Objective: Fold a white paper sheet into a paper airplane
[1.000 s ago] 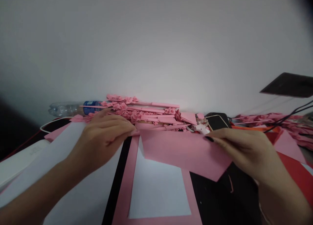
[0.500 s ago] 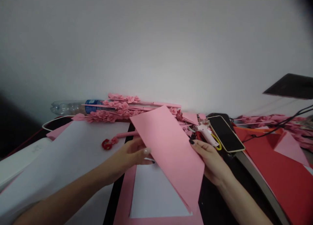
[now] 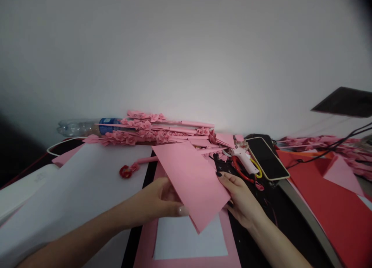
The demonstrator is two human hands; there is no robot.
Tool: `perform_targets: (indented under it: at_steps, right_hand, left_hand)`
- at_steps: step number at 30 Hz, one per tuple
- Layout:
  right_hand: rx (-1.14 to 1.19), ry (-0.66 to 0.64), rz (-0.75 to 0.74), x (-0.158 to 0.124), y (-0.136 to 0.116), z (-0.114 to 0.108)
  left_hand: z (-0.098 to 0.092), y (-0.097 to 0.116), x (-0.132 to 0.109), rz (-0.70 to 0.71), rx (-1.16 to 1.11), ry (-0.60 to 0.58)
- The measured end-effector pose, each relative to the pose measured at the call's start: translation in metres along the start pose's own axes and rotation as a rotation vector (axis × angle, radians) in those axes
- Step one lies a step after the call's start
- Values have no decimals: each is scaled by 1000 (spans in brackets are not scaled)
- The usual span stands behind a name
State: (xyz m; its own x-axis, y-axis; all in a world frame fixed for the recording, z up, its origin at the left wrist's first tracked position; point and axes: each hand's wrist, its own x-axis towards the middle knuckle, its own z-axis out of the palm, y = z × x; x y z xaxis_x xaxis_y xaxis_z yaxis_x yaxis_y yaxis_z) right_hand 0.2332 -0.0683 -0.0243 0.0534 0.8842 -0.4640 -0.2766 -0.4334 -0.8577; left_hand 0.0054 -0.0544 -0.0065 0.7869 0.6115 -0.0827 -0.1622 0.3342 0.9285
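Note:
A folded sheet of pink paper (image 3: 190, 178) is held tilted between my two hands. My left hand (image 3: 161, 200) grips its left edge, the thumb near the lower edge and some fingers hidden behind the paper. On the right edge, my right hand (image 3: 240, 196) pinches the paper with its thumb on top. Below the folded sheet lies a white sheet (image 3: 188, 244), resting on a larger pink sheet (image 3: 145, 241). To the left, a pink stem with a red paper rose (image 3: 126, 172) lies on a big white sheet (image 3: 95, 175).
Pink paper flower stems (image 3: 139, 136) lie along the wall beside a plastic bottle (image 3: 78, 127). At right are a glue gun (image 3: 245, 159), red and yellow scissor handles (image 3: 258, 170), a phone (image 3: 267, 158), a red sheet (image 3: 316, 198) and black cables (image 3: 340, 147).
The pink paper has come down and toward me, and its lower corner has moved left and up. Both hands moved with it, the right one slightly left. More of the scissors shows.

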Motion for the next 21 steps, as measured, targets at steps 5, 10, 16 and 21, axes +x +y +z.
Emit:
perform_targets:
  at_steps: [5, 10, 16, 21]
  right_hand:
    - [45, 1, -89, 0, 6, -1]
    - [44, 8, -107, 2, 6, 0]
    - [43, 8, -115, 2, 7, -2]
    - [42, 9, -125, 4, 7, -1]
  left_hand:
    - [14, 5, -6, -170, 93, -11]
    - [16, 5, -8, -169, 105, -30]
    - [15, 4, -9, -180, 103, -19]
    - [13, 2, -9, -157, 116, -28]
